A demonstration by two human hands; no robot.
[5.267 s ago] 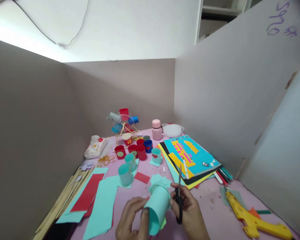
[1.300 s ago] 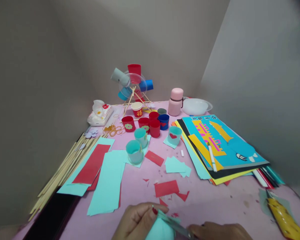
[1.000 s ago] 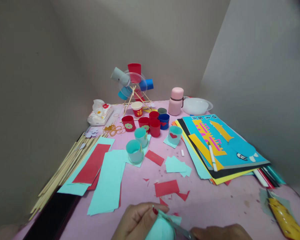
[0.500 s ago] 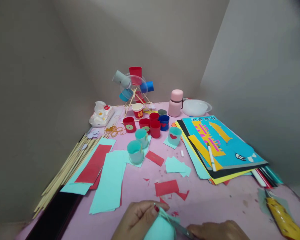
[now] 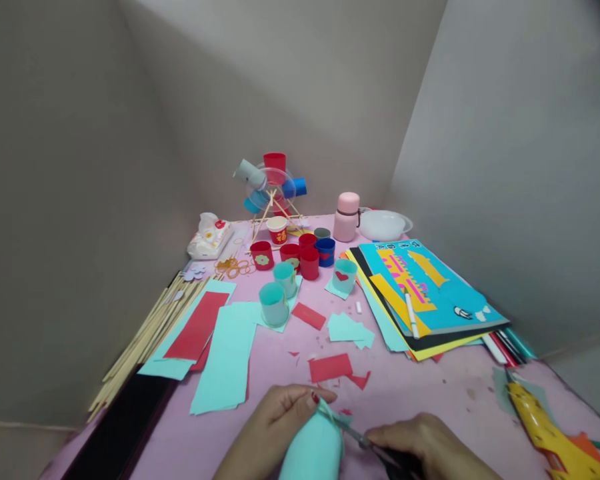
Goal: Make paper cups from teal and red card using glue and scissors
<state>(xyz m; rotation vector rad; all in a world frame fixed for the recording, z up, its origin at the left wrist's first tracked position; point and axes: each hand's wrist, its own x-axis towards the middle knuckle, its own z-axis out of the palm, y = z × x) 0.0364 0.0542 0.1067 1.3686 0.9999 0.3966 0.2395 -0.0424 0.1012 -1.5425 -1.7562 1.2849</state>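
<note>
My left hand [image 5: 285,421] pinches the upper edge of a rolled mint-green paper tube [image 5: 314,448] at the front of the table. A pair of scissors [image 5: 363,443] is in my right hand [image 5: 420,437], with the fingers wrapped round its dark handles. The blades reach left to the rim of the tube, where thin strips show beside the thumb. Just beyond the hands lie a red paper piece [image 5: 331,367] and small red scraps [image 5: 361,381]. The lower end of the tube runs out of the picture.
Mint paper strips [image 5: 225,363] and wooden sticks [image 5: 145,340] lie left. Small paper cups [image 5: 273,305] stand mid-table, behind them a model wheel [image 5: 273,190] and a pink flask [image 5: 347,217]. Coloured sheets [image 5: 430,293] and a yellow glue gun [image 5: 545,420] lie right.
The view has shifted slightly, so more of the tube, the scissors and my right hand shows. The blades stay at the tube's rim, and my left hand keeps its pinch.
</note>
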